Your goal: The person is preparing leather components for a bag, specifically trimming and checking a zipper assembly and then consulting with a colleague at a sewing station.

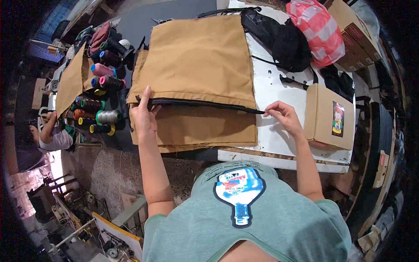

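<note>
A tan fabric panel (198, 59) lies on the table with a black zipper (205, 104) along its near edge. Beneath it is a second tan piece (205, 129) with frayed edges. My left hand (145, 115) grips the panel's near left corner, thumb on top, by the zipper's left end. Beyond the fabric's right edge, my right hand (284, 117) pinches the zipper's loose right end between thumb and fingers. The zipper runs nearly straight between both hands.
Several thread spools (104, 118) stand at the left, beside another tan cloth (72, 83) and a co-worker's hand (49, 126). To the right are a cardboard box (329, 115), a black mesh bag (279, 41) and a red-and-white plastic bag (316, 30). The white tabletop (273, 94) continues rightward.
</note>
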Tool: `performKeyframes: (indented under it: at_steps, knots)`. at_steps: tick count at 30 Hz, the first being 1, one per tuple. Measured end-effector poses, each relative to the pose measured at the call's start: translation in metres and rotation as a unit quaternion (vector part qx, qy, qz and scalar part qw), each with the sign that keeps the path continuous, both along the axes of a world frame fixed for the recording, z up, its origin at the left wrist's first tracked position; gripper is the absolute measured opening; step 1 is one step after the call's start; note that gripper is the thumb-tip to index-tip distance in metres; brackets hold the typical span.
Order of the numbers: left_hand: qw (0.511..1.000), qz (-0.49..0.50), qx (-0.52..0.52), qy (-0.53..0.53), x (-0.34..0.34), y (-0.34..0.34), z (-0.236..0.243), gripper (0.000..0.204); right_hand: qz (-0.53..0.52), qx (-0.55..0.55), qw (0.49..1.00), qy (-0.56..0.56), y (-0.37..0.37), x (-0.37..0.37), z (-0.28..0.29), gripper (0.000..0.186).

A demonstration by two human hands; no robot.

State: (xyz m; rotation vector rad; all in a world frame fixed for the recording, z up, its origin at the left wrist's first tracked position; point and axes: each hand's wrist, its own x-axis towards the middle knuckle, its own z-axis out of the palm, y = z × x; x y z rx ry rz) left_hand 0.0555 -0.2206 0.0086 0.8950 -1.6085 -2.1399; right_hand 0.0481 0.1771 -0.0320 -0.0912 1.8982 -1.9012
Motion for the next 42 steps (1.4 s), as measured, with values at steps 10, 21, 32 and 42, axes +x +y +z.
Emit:
performKeyframes:
  at_steps: [10,21,32,42]
  knots:
    - [0.984,-0.087,0.12,0.102,-0.053,0.003,0.026,0.032,0.106,0.084,0.99,0.04,-0.021,-0.009,-0.006,0.006]
    - [0.99,-0.064,0.006,0.125,-0.078,0.013,0.045,0.037,0.055,-0.024,0.998,-0.033,-0.015,0.006,0.008,0.008]
    - [0.996,-0.055,0.003,0.072,-0.111,0.006,0.03,0.033,0.039,-0.004,0.999,-0.038,-0.012,0.003,0.002,0.009]
    - [0.997,-0.053,-0.004,0.048,-0.118,0.002,0.023,0.031,0.039,-0.001,0.998,-0.058,-0.015,0.008,0.002,0.008]
